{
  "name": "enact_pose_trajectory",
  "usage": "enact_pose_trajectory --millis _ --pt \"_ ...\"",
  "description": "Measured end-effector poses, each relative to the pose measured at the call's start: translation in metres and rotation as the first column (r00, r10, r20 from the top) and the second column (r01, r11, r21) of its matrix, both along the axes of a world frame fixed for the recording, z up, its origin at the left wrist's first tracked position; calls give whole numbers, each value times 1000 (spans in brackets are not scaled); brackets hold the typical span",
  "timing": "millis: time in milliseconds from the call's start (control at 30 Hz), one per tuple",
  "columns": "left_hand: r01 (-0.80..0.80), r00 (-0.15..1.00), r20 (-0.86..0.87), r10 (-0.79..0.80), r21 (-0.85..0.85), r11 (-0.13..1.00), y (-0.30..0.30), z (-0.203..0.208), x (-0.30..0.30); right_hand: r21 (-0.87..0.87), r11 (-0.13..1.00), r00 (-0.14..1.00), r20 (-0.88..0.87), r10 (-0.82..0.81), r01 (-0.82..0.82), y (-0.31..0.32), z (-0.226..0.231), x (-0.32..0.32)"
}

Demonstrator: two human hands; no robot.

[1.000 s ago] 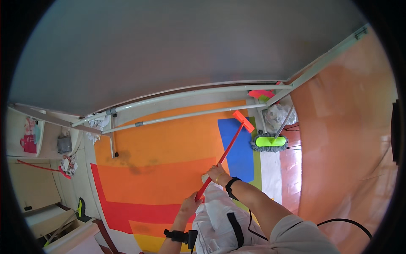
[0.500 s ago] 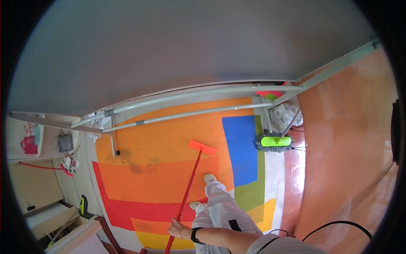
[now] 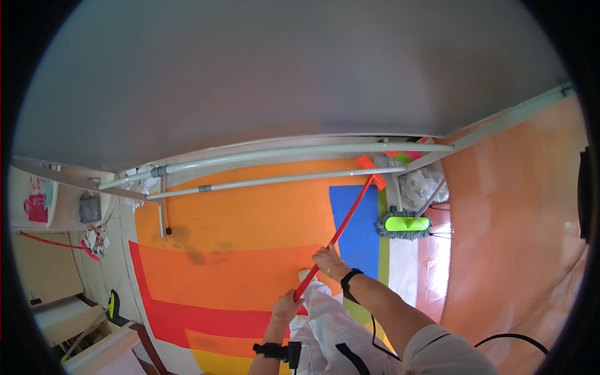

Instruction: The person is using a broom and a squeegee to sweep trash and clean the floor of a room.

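Note:
A long red pole (image 3: 353,215) with a flat orange crosswise head (image 3: 379,182), like a broom or floor squeegee, runs slantwise up from my hands. My right hand (image 3: 327,258) is closed around the pole partway along it. Lower down, my left hand (image 3: 287,307) grips the pole near its end, in front of my legs. The orange head is at the far right of the coloured floor covering (image 3: 225,275), by the blue patch (image 3: 359,231). One white rail partly crosses in front of it.
White metal rails (image 3: 281,179) span the far side under a large grey panel (image 3: 300,75). At right a grey-fringed mop with a lime-green plate (image 3: 407,224) stands beside a clear plastic bag (image 3: 420,187). Shelves with bags (image 3: 90,207) and a green-black brush (image 3: 114,304) are at left.
The orange head has moved away and to the right, from the orange area to beyond the blue patch. My left hand has come into view on the pole; my right hand is farther forward.

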State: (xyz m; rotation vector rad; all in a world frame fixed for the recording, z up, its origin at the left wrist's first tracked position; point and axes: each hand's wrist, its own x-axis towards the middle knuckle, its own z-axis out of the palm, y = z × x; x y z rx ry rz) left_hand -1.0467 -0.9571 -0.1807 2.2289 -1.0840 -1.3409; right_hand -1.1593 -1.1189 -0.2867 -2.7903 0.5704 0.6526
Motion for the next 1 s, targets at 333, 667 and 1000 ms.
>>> enact_pose_trajectory --millis 333,667,1000 --pt "-178 981 -17 192 297 938 113 6 3 91 980 984 20 176 -178 98 -11 38" --pt "-451 893 -89 442 -198 870 211 37 -30 225 909 936 122 331 -350 186 7 42" --pt "-329 941 -37 336 133 935 109 -39 -8 55 934 936 26 352 -353 77 -53 50"
